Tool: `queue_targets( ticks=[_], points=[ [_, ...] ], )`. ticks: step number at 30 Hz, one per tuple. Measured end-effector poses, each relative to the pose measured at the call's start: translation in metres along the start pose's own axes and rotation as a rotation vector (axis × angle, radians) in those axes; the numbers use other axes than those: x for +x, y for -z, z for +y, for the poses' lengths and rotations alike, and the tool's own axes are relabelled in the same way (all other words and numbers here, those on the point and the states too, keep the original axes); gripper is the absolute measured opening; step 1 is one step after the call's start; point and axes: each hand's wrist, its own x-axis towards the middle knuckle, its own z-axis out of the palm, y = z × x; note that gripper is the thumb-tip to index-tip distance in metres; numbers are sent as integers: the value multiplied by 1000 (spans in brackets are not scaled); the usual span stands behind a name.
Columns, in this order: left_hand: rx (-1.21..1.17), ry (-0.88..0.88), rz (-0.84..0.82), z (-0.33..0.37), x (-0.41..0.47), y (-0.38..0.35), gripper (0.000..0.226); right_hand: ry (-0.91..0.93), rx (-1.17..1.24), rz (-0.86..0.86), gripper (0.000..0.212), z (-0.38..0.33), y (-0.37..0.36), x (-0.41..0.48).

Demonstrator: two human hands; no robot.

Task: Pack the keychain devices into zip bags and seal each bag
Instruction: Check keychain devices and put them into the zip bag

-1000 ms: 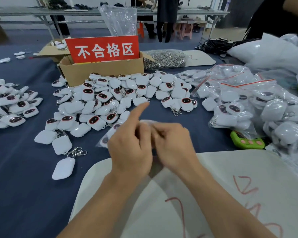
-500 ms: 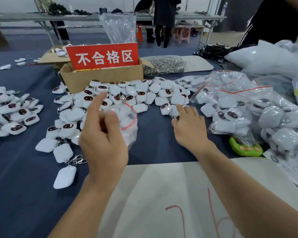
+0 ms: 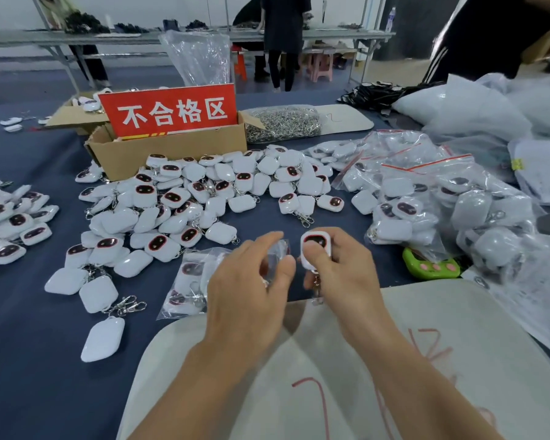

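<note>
Over the worktop's near edge, both hands meet above a white board (image 3: 458, 344).
Head view: the right hand (image 3: 343, 271) clamps thumb and fingers on a keychain device (image 3: 315, 246), clasp dangling; the left hand (image 3: 248, 284) pinches a clear zip bag (image 3: 278, 254) just beside it. A filled bag (image 3: 188, 281) lies to their left, the loose pile (image 3: 204, 198) beyond, packed bags (image 3: 426, 198) and a green gadget (image 3: 429, 265) toward the right edge.

Both forearms reach forward, hands close together. The left hand (image 3: 248, 285) pinches a zip bag (image 3: 278, 254); the right hand (image 3: 346, 268) grips a keychain device (image 3: 316, 239) under its thumb.
</note>
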Motion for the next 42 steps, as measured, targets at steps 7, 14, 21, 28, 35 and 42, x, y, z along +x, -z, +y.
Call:
queue_targets(
  ticks=[7, 14, 21, 28, 35, 42],
  points=[
    [12, -14, -38, -3, 6, -2, 17, -211, 386, -246, 26, -11, -2, 0],
    [-100, -3, -2, -8, 7, -7, 19, -156, 386, -148, 29, -13, 2, 7],
    [-204, -24, 1, -5, 2, -7, 41, -38, 455, -143, 34, -16, 5, 8],
    [-251, -124, 132, -3, 5, -1, 36, 48, 417, -347, 25, -16, -5, 2],
    [-334, -87, 76, -3, 7, -2, 30, 26, 376, -345, 27, -16, -6, 1],
    [-370, -32, 31, -2, 5, -3, 32, 14, 361, -322, 28, -13, -4, 3]
  ],
)
